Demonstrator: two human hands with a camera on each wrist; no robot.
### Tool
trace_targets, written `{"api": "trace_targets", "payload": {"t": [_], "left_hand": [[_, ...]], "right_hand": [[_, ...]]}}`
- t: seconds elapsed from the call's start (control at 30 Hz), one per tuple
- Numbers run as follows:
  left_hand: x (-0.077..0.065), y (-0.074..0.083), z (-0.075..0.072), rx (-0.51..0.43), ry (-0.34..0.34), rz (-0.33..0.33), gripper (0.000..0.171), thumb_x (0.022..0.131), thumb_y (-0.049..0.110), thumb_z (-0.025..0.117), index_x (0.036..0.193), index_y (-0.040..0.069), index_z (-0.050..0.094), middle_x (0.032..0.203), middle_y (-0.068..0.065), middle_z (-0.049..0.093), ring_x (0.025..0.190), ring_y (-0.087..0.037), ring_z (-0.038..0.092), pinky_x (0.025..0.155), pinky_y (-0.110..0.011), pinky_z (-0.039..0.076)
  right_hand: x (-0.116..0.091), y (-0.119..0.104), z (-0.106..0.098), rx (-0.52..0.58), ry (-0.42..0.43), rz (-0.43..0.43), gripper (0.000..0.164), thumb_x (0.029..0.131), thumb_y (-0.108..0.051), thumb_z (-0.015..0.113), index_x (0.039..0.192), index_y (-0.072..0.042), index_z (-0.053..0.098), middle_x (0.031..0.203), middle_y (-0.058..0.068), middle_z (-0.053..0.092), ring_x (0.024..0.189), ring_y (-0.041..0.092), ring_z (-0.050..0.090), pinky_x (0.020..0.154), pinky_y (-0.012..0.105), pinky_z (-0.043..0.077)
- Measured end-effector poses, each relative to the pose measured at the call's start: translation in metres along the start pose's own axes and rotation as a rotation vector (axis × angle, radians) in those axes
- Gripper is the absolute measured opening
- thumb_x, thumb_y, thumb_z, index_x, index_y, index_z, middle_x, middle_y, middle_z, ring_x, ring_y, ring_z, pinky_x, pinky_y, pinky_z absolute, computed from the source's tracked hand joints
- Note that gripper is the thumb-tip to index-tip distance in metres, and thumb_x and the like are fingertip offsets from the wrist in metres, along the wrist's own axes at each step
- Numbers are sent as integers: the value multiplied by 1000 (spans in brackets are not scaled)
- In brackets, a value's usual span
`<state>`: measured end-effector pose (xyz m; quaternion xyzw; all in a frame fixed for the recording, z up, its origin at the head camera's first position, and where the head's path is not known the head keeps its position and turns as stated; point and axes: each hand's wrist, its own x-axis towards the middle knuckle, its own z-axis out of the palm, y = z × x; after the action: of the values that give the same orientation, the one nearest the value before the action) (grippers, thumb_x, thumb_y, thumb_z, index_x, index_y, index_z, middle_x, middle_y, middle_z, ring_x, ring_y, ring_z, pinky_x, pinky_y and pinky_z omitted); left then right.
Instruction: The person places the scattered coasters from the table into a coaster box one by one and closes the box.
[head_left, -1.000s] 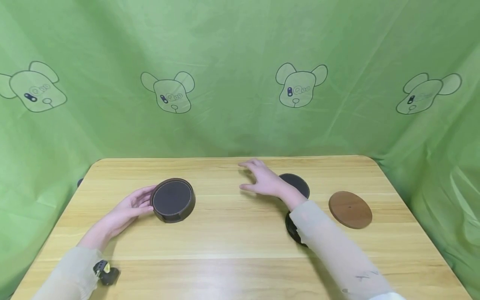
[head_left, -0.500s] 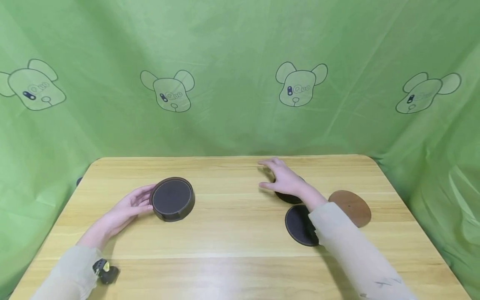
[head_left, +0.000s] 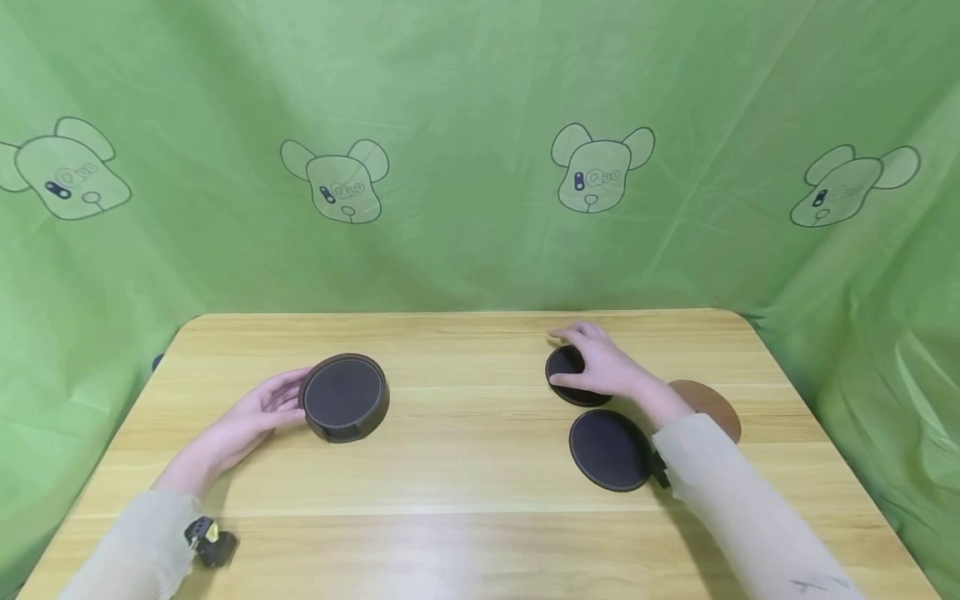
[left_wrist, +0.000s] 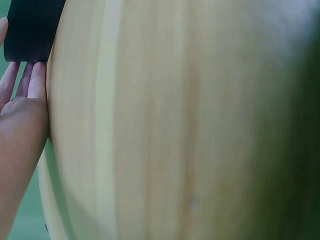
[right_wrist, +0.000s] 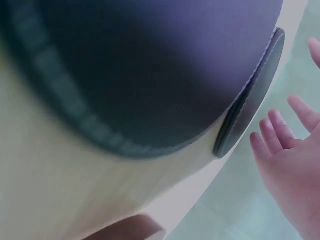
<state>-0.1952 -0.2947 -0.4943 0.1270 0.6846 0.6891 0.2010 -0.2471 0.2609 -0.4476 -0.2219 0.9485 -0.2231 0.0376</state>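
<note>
On the table's left half sits a round dark coaster holder (head_left: 367, 425), with a black coaster (head_left: 343, 393) level with its rim. My left hand (head_left: 255, 421) holds its left side, thumb at the front and fingers behind. In the left wrist view those fingers (left_wrist: 36, 82) lie against the holder's dark wall (left_wrist: 32, 30). My right hand (head_left: 603, 367) hovers over the farther black coaster (head_left: 562, 362), thumb and fingers apart, nothing between them. A nearer black coaster (head_left: 609, 450) lies flat beside my right wrist and fills much of the right wrist view.
A brown round disc (head_left: 711, 404) lies to the right, partly hidden by my right forearm. The wooden table (head_left: 450, 492) has its far edge against a green curtain (head_left: 480, 233) with printed bear heads. A small black device (head_left: 213, 546) is strapped at my left wrist.
My right hand has moved right from mid-table to the farther coaster, uncovering the nearer one; its sleeve now covers part of the brown disc. My left hand and the holder have stayed put.
</note>
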Motion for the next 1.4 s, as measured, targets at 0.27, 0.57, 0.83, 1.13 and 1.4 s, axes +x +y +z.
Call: {"api": "trace_targets", "payload": {"t": [0.27, 0.57, 0.83, 1.13, 1.4], "left_hand": [[1, 1, 0, -2, -3, -2, 73, 101, -6, 61, 163, -8, 23, 138, 22, 61, 126, 8, 61, 109, -9, 49], [1, 3, 1, 5, 1, 1, 73, 101, -6, 61, 162, -9, 23, 138, 23, 62, 126, 9, 60, 109, -9, 48], [1, 1, 0, 1, -13, 21, 71, 101, -7, 60, 162, -7, 25, 140, 22, 61, 128, 8, 60, 110, -8, 47], [0, -5, -2, -9, -29, 45, 68, 101, -10, 58, 162, -4, 30, 141, 21, 62, 129, 7, 59, 110, -9, 47], [0, -3, 0, -26, -33, 56, 68, 100, -10, 59, 162, -4, 31, 142, 20, 62, 129, 6, 60, 110, -10, 48]], "right_hand": [[-13, 17, 0, -12, 3, 29, 78, 87, -34, 85, 150, 1, 54, 147, 32, 49, 138, 54, 42, 112, 73, 42], [-23, 24, -4, -9, -8, 72, 87, 85, -37, 87, 153, 4, 49, 148, 35, 47, 140, 55, 39, 114, 74, 40], [-27, 23, -1, -13, -12, 75, 97, 81, -42, 90, 154, 4, 47, 145, 33, 45, 134, 51, 40, 108, 71, 43], [-27, 21, 1, -47, -35, 71, 108, 75, -46, 94, 156, 4, 44, 149, 30, 43, 136, 49, 37, 109, 70, 43], [-26, 20, 2, -48, -38, 63, 106, 75, -43, 93, 155, 5, 45, 149, 31, 43, 136, 49, 36, 110, 70, 42]]}}
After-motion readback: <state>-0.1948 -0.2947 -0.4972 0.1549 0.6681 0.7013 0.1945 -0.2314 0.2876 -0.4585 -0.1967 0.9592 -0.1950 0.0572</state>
